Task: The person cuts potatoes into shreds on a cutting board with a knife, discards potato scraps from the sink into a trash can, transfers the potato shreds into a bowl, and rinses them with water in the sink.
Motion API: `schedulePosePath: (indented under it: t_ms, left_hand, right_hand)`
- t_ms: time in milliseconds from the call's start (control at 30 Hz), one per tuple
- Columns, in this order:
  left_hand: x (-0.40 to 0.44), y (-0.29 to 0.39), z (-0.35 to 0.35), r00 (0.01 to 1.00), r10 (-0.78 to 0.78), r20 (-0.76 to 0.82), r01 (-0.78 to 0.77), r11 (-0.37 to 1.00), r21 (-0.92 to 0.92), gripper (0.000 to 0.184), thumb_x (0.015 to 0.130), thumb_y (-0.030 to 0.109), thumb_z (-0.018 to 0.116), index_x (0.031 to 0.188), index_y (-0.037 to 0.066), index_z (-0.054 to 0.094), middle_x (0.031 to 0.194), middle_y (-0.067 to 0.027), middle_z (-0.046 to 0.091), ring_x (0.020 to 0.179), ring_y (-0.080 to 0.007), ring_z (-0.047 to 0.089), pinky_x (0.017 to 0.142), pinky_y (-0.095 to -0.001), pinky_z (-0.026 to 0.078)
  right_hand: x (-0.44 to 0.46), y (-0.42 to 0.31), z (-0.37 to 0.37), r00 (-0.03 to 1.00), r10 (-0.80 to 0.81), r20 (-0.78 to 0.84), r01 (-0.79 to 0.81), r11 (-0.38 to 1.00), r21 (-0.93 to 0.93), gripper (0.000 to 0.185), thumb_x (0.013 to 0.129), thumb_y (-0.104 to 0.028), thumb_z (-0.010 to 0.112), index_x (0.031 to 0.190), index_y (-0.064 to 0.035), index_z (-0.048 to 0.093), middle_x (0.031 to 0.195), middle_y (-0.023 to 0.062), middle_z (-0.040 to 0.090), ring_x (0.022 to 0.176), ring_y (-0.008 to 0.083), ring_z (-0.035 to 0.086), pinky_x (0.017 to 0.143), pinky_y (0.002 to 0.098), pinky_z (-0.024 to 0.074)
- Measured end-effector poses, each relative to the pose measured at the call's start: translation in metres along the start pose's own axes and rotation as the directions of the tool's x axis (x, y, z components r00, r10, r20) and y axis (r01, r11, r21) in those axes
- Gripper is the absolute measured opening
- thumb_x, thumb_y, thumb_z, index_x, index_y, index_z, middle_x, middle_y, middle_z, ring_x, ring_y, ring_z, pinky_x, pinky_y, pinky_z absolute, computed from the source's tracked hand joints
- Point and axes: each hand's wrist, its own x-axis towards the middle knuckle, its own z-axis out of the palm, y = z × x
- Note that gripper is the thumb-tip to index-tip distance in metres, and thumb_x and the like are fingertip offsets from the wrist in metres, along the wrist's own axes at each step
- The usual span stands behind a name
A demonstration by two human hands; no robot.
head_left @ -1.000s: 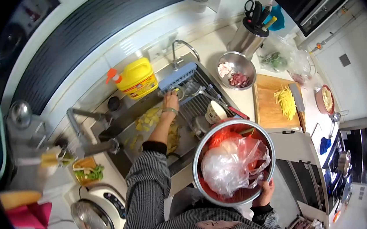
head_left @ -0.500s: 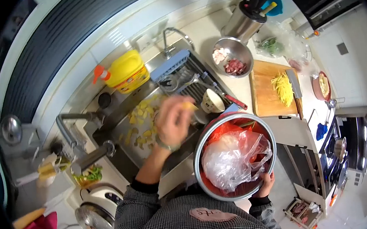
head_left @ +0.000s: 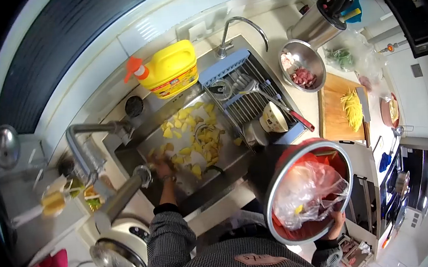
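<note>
In the sink (head_left: 187, 180), my left hand (head_left: 162, 170) reaches down at the left side, next to scattered yellow peels (head_left: 205, 143) that look like potato peel. Its fingers are blurred and partly hidden, so their grip is unclear. My right hand (head_left: 336, 226) is closed on the rim of a trash bin (head_left: 271, 200), which tilts beside the sink's right front corner. A red bag (head_left: 333, 164) lines the bin. Inside lies a crumpled clear plastic bag (head_left: 302, 189) with a small yellow piece on it.
A blue dish rack (head_left: 225, 66) holds a bowl (head_left: 273, 117) and a red-handled utensil (head_left: 300, 121). Behind the sink stands a yellow jug (head_left: 173, 70). A faucet (head_left: 79, 151) projects at left. Rightward are a metal bowl of meat (head_left: 315, 59) and a cutting board (head_left: 331, 107) with yellow shreds.
My left hand has moved from above the sink, where it held a yellowish piece, down and left into it. My right hand keeps the bin, which now appears further right and more tilted.
</note>
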Motion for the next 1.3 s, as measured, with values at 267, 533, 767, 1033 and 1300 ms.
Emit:
schedulePosePath:
  t_ms: [267, 533, 767, 1033, 1300]
  left_hand:
    - [0.020, 0.127, 0.051, 0.897, 0.438, 0.057, -0.403, 0.864, -0.302, 0.055, 0.087, 0.026, 0.059, 0.133, 0.001, 0.041, 0.135, -0.0208, 0.040, 0.125, -0.0391, 0.037, 0.105, -0.0458, 0.028]
    - [0.016, 0.186, 0.094, 0.712, 0.585, 0.389, -0.567, 0.805, -0.174, 0.057, 0.077, 0.051, 0.065, 0.119, 0.015, 0.057, 0.133, -0.0091, 0.043, 0.125, -0.0306, 0.033, 0.104, -0.0491, 0.018]
    - [-0.002, 0.222, 0.113, 0.376, 0.635, 0.675, -0.791, 0.599, -0.123, 0.058, 0.073, 0.051, 0.067, 0.119, 0.017, 0.056, 0.135, -0.0102, 0.040, 0.126, -0.0334, 0.032, 0.105, -0.0505, 0.019]
    - [-0.012, 0.151, 0.017, 0.790, 0.472, 0.392, -0.460, 0.878, -0.132, 0.064, 0.071, 0.049, 0.070, 0.125, 0.019, 0.053, 0.142, -0.0152, 0.029, 0.133, -0.0400, 0.021, 0.105, -0.0599, 0.012]
    - [-0.081, 0.150, 0.031, 0.500, 0.511, 0.699, -0.647, 0.757, -0.089, 0.083, 0.059, 0.064, 0.071, 0.131, 0.031, 0.049, 0.140, -0.0117, 0.035, 0.129, -0.0345, 0.027, 0.102, -0.0506, 0.016]
  right_hand:
    - [0.001, 0.023, -0.051, 0.981, -0.120, -0.150, 0.066, 0.945, -0.322, 0.032, 0.076, -0.021, 0.053, 0.100, -0.0011, 0.052, 0.089, 0.0040, 0.053, 0.081, 0.0155, 0.052, 0.077, 0.0284, 0.0440]
    - [-0.005, 0.023, -0.051, 0.960, -0.121, -0.254, 0.050, 0.962, -0.269, 0.030, 0.078, -0.022, 0.052, 0.099, -0.0012, 0.052, 0.092, 0.0042, 0.052, 0.089, 0.0159, 0.052, 0.084, 0.0299, 0.0424]
    - [-0.004, 0.038, -0.110, 0.927, -0.357, -0.114, 0.197, 0.725, -0.660, 0.024, 0.084, -0.023, 0.048, 0.078, -0.0002, 0.053, 0.097, 0.0062, 0.046, 0.093, 0.0179, 0.046, 0.092, 0.0305, 0.0327]
    - [0.003, 0.032, -0.089, 0.929, -0.314, -0.194, 0.153, 0.807, -0.570, 0.023, 0.079, -0.025, 0.053, 0.075, -0.0029, 0.052, 0.086, 0.0038, 0.048, 0.084, 0.0156, 0.048, 0.085, 0.0295, 0.0372]
    - [0.005, 0.020, -0.069, 0.979, -0.019, -0.201, -0.015, 0.986, -0.168, 0.027, 0.079, -0.022, 0.051, 0.095, -0.0002, 0.057, 0.097, 0.0060, 0.052, 0.093, 0.0172, 0.049, 0.089, 0.0308, 0.0373]
